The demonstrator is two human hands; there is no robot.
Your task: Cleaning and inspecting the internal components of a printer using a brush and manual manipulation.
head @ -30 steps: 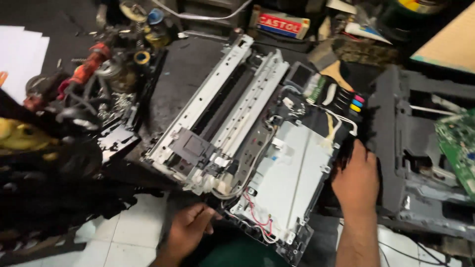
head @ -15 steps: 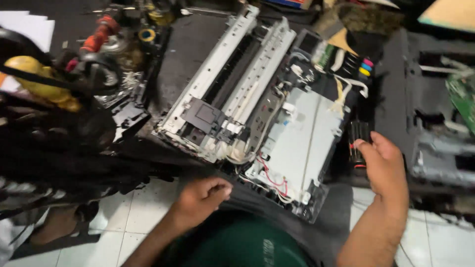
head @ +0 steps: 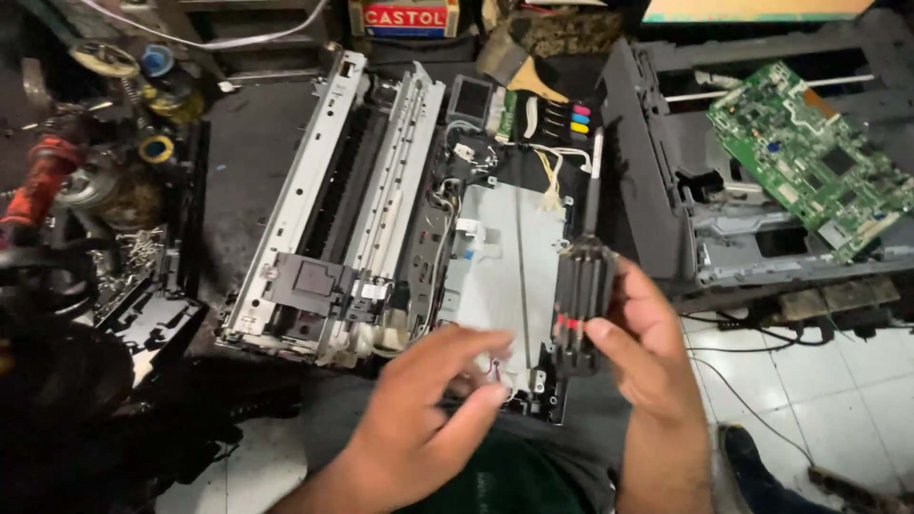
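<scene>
An opened printer chassis point(head: 381, 209) lies in front of me, with metal rails, a black carriage point(head: 309, 281) and a grey metal plate point(head: 509, 262) crossed by thin wires. My right hand point(head: 647, 352) grips the black ribbed handle of a screwdriver point(head: 581, 295); its shaft points up and away along the plate's right edge. My left hand point(head: 428, 409) hovers over the near corner of the plate, fingers curled by the small red and white wires there, holding nothing that I can see.
A grey printer housing point(head: 666, 181) stands at the right with a green circuit board point(head: 809, 157) lying on it. Oily metal parts, springs and a red-handled tool point(head: 38, 181) clutter the left. A small box point(head: 405, 17) sits at the back. White floor tiles and cables show at lower right.
The view has shifted closer over the printer. My right hand has lifted the screwdriver up beside the plate, and my left hand has moved up from below onto the plate's near corner.
</scene>
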